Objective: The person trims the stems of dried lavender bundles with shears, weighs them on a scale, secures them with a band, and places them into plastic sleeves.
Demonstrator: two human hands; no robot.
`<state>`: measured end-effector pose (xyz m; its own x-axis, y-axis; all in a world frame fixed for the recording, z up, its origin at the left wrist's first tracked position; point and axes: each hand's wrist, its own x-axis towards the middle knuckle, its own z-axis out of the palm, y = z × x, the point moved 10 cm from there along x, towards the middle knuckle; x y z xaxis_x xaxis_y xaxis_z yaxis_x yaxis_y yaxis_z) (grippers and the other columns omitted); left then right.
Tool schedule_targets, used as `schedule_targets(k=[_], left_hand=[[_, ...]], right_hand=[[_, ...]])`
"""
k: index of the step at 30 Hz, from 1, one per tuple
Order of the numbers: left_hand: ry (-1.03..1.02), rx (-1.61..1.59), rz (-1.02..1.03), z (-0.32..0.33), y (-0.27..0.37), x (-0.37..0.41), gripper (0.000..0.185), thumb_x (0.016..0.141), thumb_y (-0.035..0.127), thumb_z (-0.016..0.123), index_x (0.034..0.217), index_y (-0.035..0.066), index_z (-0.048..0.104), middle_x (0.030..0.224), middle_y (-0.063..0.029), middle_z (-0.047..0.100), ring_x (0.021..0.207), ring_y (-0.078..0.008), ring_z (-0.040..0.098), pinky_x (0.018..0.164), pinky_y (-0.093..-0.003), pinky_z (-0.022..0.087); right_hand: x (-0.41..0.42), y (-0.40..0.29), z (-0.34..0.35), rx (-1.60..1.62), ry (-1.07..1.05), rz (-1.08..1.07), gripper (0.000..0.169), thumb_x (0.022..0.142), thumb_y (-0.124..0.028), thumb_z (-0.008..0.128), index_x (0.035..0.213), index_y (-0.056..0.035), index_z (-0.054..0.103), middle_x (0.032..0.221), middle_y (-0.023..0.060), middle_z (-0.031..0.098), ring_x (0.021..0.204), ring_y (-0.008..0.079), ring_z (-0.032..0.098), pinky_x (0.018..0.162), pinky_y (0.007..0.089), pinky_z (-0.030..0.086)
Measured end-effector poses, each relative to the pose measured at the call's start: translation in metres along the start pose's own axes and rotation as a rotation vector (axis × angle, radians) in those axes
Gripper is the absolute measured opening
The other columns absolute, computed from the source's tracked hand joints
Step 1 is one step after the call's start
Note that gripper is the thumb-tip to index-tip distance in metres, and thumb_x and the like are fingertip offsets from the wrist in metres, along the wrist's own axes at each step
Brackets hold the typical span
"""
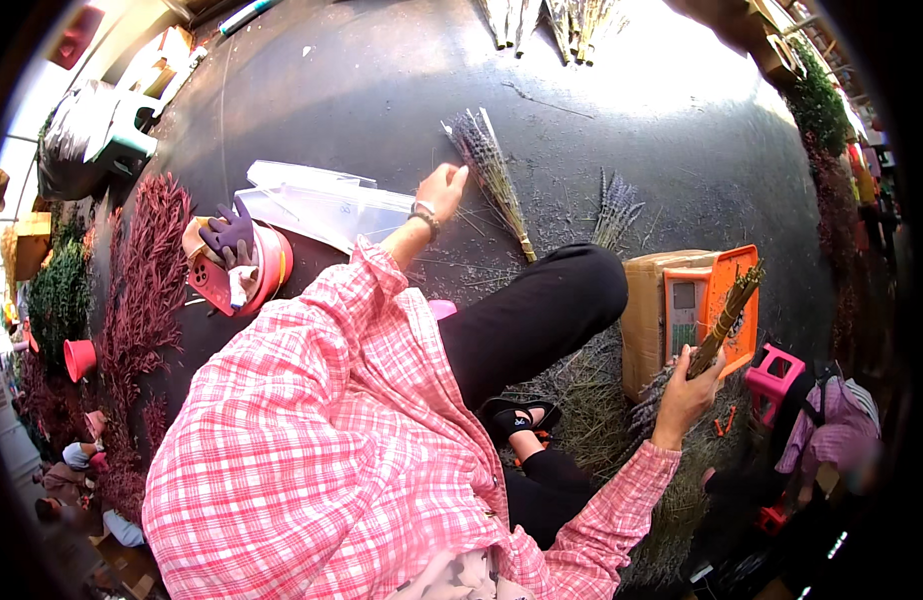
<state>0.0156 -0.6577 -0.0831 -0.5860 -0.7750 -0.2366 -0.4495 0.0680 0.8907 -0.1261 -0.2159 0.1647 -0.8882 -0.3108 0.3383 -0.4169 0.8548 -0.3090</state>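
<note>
My right hand (690,394) is closed around the stems of a bundle of dried lavender (724,315), its flower heads hanging downward beside an orange weighing scale (731,262). Out to the left, my left hand (443,189) hovers by a sleeved lavender bunch (491,169) lying on the dark floor; its fingers look bent, and whether they pinch anything is unclear. Just left of that hand are clear plastic sleeves (334,206). Loose lavender sprigs (617,206) lie beyond my knee, and a heap of lavender stems (596,412) spreads by my foot.
A cardboard box (645,315) stands against the scale. At left, a pink bucket (274,262) holds purple gloves (233,229) and a phone (209,281). Dark red dried foliage (143,270) lies farther left. More bunches (581,26) are at the top. Another person (829,427) is at lower right near a pink stool (773,379).
</note>
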Motion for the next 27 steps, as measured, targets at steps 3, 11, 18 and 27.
schedule_targets(k=[3,11,18,27], left_hand=[[-0.147,0.477,-0.394,0.057,-0.174,-0.022,0.039,0.083,0.041,0.057,0.097,0.004,0.060,0.101,-0.0171,0.062,0.095,-0.0340,0.058,0.082,-0.0427,0.045],[-0.065,0.655,-0.099,0.179,-0.145,-0.029,0.041,0.076,0.035,0.065,0.102,0.005,0.052,0.106,-0.0140,0.049,0.104,-0.0307,0.047,0.086,-0.0431,0.039],[-0.278,1.013,0.028,0.203,-0.156,-0.024,0.043,0.068,0.027,0.066,0.103,0.005,0.052,0.107,-0.0115,0.046,0.106,-0.0266,0.042,0.085,-0.0438,0.034],[-0.175,0.913,0.122,0.207,-0.122,-0.035,0.047,0.067,0.031,0.068,0.100,0.003,0.050,0.101,-0.0135,0.046,0.098,-0.0305,0.045,0.081,-0.0450,0.039]], right_hand=[[0.004,0.020,0.027,-0.006,-0.112,0.067,0.039,0.085,-0.011,0.061,0.119,-0.0008,0.045,0.092,0.0158,0.060,0.084,0.0318,0.059,0.071,0.0418,0.045],[0.005,0.047,0.085,0.035,-0.312,0.134,0.038,0.085,-0.007,0.061,0.118,-0.0009,0.046,0.088,0.0117,0.060,0.081,0.0265,0.060,0.073,0.0374,0.046],[0.003,0.063,0.124,0.130,-0.427,0.205,0.039,0.082,-0.007,0.065,0.117,-0.0006,0.047,0.087,0.0114,0.060,0.081,0.0259,0.060,0.073,0.0370,0.046],[-0.011,0.067,0.166,0.098,-0.502,0.159,0.045,0.079,-0.016,0.069,0.117,-0.0052,0.048,0.086,0.0086,0.063,0.080,0.0268,0.061,0.070,0.0367,0.047]])
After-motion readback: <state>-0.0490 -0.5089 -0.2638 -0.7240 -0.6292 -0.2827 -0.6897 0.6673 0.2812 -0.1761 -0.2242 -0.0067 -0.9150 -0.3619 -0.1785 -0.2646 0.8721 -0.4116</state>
